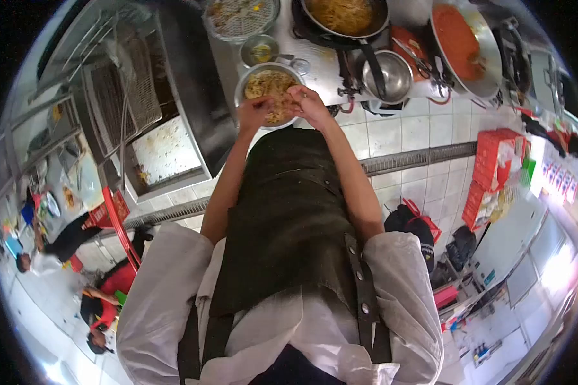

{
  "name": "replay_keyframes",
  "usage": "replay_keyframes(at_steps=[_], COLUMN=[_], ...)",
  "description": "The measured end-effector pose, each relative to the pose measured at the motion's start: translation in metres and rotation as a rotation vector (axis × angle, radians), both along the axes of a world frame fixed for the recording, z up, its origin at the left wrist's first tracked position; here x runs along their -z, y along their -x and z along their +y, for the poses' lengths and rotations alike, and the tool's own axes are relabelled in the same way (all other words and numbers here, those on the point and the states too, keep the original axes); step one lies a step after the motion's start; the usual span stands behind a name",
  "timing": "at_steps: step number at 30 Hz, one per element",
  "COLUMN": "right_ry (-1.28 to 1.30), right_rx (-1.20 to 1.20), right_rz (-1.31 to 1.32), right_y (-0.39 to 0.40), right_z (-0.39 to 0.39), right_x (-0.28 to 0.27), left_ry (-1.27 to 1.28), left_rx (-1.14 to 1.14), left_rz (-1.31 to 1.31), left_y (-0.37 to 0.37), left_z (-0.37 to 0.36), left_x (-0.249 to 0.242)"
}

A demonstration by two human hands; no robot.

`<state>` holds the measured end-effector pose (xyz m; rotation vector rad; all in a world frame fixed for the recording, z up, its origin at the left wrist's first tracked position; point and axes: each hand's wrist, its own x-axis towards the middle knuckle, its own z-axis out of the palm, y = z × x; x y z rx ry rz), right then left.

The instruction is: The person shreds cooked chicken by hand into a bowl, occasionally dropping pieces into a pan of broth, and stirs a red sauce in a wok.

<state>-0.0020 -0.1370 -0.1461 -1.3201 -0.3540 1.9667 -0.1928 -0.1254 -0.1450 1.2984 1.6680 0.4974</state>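
Note:
A metal bowl [239,88] sits near the counter edge, holding a crumbly yellow-brown food mixture [268,82]. My left hand [255,113] is over the left part of the bowl, its fingers drawn together. Over the right side is my right hand [310,106], fingers curled and pinched toward the left ones. What lies between the fingertips is too small to make out. Just behind the bowl stands a small metal bowl [246,56] with something yellow inside. Farther back is a clear tray [219,33] with food bits on a perforated sheet.
A frying pan [372,69] of stringy brown food sits on a burner at the back. To its right are a steel bowl [392,78] and a large pan of orange-red sauce [453,38]. Fryer baskets [135,90] stand left. Red crates [494,157] are at right; two people [48,262] at far left.

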Motion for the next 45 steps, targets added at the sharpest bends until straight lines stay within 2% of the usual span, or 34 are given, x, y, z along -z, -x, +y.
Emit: replay_keyframes(at_steps=[1,3,5,7,9,11,12,15,17,18,21,23,24,27,31,33,35,37,39,41,43,45], right_ry=[-0.035,-0.077,-0.091,-0.044,-0.090,-0.267,-0.249,-0.095,0.040,0.017,-0.015,-0.019,-0.033,-0.004,0.053,0.096,0.224,0.064,-0.270,-0.567,-0.862,-0.823], right_rx=[0.028,0.121,0.172,0.364,0.486,0.566,0.622,0.734,0.706,0.712,0.781,0.858,0.892,1.009,1.053,0.721,0.364,0.098,-0.001,-0.173,-0.020,-0.134], right_rz=[-0.141,-0.160,-0.246,-0.203,-0.350,-0.303,-0.375,-0.537,-0.680,-0.602,-0.718,-0.726,-0.736,-0.682,-0.551,-0.490,-0.450,-0.360,-0.393,-0.647,-0.784,-0.736], right_y=[-0.006,-0.043,-0.083,-0.126,-0.182,-0.250,-0.275,-0.325,-0.353,-0.364,-0.380,-0.379,-0.378,-0.354,-0.309,-0.267,-0.204,-0.138,-0.075,-0.031,0.007,0.020], right_z=[-0.003,-0.023,-0.053,-0.084,-0.120,-0.153,-0.152,-0.138,-0.134,-0.136,-0.127,-0.117,-0.117,-0.129,-0.177,-0.195,-0.177,-0.143,-0.111,-0.063,-0.021,0.003], right_x=[0.008,0.010,0.037,0.013,0.049,0.097,0.106,0.122,0.145,0.148,0.158,0.146,0.141,0.116,0.131,0.131,0.096,0.057,0.042,0.014,-0.012,-0.014], left_ry=[0.028,0.046,0.029,-0.080,-0.138,-0.143,-0.172,-0.240,-0.245,-0.212,-0.041,-0.066,-0.077,0.007,-0.052,-0.044,-0.033,0.035,0.103,0.116,0.120,0.129], left_rx=[-0.022,-0.023,0.017,0.080,0.127,0.162,0.262,0.410,0.418,0.414,0.381,0.375,0.372,0.175,0.026,0.021,-0.057,-0.137,-0.286,-0.186,-0.119,-0.088], left_rz=[0.007,0.047,0.109,0.098,0.121,0.182,0.258,0.466,0.537,0.544,0.498,0.474,0.467,0.251,0.263,0.130,-0.028,-0.163,-0.384,-0.361,-0.376,-0.311], left_y=[-0.001,-0.003,-0.005,-0.001,-0.005,-0.009,-0.006,-0.015,-0.010,-0.009,-0.015,-0.020,-0.019,-0.018,-0.020,-0.002,0.007,0.007,0.008,0.012,0.012,0.007], left_z=[0.001,0.005,0.009,0.013,0.018,0.022,0.024,0.024,0.022,0.022,0.029,0.034,0.034,0.031,0.024,0.019,0.014,0.009,0.007,0.009,0.007,0.009], left_x=[-0.005,-0.012,-0.016,0.001,0.009,0.007,0.022,0.020,0.055,0.059,0.044,0.035,0.031,0.028,0.015,0.040,0.058,0.048,0.043,0.029,0.016,-0.003])
